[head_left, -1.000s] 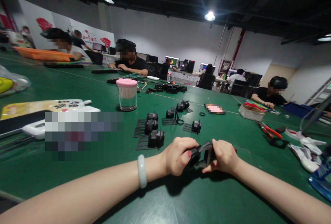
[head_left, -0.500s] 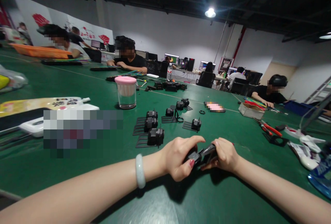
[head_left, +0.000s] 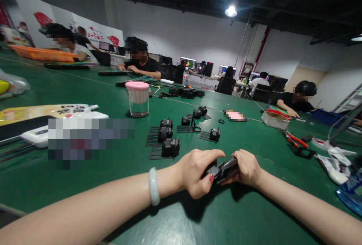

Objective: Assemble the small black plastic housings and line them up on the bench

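My left hand (head_left: pixel 198 173), with a pale bangle (head_left: pixel 154 186) on its wrist, is closed around a black plastic part (head_left: pixel 214 170). My right hand (head_left: pixel 245 168) grips a flat black piece (head_left: pixel 229 165) at the right side of that part. The two black pieces meet between my hands, just above the green table; my fingers hide much of them, and I cannot tell whether they are joined. Beyond my left hand lie several similar black parts with slatted plates (head_left: pixel 170 147). One more slatted part (head_left: pixel 214 134) and a black ring (head_left: pixel 221 121) lie farther off.
A clear jar with a pink lid (head_left: pixel 137 99) stands left of the parts. To the right are a small box (head_left: pixel 275 120), red-handled pliers (head_left: pixel 296 139) and a blue bottle (head_left: pixel 350 194). Black pieces (head_left: pixel 185 93) are heaped farther back. Several people sit around the table.
Both hands stay in nearly the same place, still holding the black pieces. The flat piece sits slightly closer against the part in my left hand. The view shifts very slightly.
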Tool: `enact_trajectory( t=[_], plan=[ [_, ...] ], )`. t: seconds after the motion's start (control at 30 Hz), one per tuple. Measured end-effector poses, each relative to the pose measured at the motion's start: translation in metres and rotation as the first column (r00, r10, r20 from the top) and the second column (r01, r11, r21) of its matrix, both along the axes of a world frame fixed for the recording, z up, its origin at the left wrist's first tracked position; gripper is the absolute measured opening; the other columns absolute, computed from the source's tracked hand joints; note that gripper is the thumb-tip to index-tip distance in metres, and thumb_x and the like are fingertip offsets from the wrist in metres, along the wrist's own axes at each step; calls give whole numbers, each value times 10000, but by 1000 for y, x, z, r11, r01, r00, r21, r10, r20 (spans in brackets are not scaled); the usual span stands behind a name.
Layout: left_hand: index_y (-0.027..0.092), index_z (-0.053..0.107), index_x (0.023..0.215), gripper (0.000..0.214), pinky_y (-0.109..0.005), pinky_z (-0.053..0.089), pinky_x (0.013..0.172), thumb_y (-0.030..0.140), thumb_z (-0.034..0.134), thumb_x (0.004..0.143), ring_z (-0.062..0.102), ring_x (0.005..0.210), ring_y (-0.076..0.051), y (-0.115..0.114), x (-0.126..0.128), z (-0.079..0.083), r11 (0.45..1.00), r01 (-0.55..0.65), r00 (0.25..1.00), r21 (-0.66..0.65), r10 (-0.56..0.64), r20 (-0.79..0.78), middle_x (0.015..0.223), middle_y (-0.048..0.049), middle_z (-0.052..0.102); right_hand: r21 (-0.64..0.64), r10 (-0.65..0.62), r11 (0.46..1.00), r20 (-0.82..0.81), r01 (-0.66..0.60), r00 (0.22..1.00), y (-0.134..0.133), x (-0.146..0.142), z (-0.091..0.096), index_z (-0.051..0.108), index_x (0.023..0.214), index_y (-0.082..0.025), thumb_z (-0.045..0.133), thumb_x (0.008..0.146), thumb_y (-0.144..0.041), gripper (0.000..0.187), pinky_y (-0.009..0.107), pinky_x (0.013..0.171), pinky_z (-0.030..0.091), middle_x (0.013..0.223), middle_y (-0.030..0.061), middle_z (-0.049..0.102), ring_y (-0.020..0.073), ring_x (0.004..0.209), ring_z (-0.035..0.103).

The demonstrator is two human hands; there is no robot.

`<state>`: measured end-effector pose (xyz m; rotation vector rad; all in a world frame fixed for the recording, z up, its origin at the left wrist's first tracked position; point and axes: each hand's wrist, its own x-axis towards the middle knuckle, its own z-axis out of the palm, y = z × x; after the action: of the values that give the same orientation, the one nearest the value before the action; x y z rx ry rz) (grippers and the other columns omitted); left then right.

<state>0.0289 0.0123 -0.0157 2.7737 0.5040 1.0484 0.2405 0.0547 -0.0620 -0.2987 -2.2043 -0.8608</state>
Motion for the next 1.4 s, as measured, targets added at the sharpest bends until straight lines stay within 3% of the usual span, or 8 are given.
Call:
enact_trajectory(
  t=[0.4,0.57,0.8,0.93,1.03,1.17,1.27,1.4],
  plan=[
    [114,399,995,416,-281,432,581,302,287,641,519,652,-167,0,-1,2,999,-16,999,-43,15,-29,793,-74,542,-52,-23,998,-1,23,1000,-1,-2,1,101,1179,-64,474,649,-585,831,272,463,368,618,27,479,131,491,421],
    [127,391,1010,397,-272,434,595,300,278,671,526,664,-160,2,-4,5,995,-85,996,-58,83,-40,787,-62,546,-65,-51,997,-34,49,998,0,-2,1,128,1182,-70,482,646,-580,820,301,511,406,666,58,515,164,559,487],
    [115,361,1047,449,-281,442,582,292,325,636,533,633,-160,13,-8,2,986,-144,989,82,147,-20,759,-54,551,-139,-121,983,-23,116,992,2,-1,0,191,1174,-57,468,634,-603,816,333,568,424,758,115,544,220,682,530],
    [111,354,1059,469,-306,446,672,297,382,629,544,747,-185,17,-7,2,955,-249,967,161,256,-20,878,-86,549,-238,-233,945,-1,226,973,0,-4,3,229,1164,-61,442,661,-588,760,338,611,413,820,131,548,217,702,526],
    [118,357,1062,442,-322,421,762,292,409,659,521,852,-196,19,-3,3,912,-393,916,120,399,-32,967,-99,524,-389,-416,830,45,400,908,-2,-9,6,276,1152,-62,406,692,-568,695,341,649,397,868,141,543,230,763,520],
    [139,372,1052,407,-325,407,784,321,430,693,500,900,-198,22,1,0,877,-478,870,38,479,-115,983,-89,516,-573,-639,563,156,596,754,-2,-14,9,354,1087,-106,349,732,-539,560,316,642,386,869,118,547,231,790,531],
    [145,379,1047,393,-322,403,775,348,427,714,496,896,-197,22,4,-3,870,-493,855,1,485,-182,954,-78,524,-625,-711,367,289,689,641,-2,-16,9,420,941,-145,305,743,-543,459,300,595,379,791,93,559,226,730,554],
    [145,380,1049,393,-321,393,775,368,426,728,490,888,-197,22,6,-5,865,-502,844,-17,486,-226,946,-76,521,-602,-744,232,396,764,538,-4,-19,11,411,924,-148,275,746,-553,463,313,589,375,782,107,562,240,721,566]
  ],
)
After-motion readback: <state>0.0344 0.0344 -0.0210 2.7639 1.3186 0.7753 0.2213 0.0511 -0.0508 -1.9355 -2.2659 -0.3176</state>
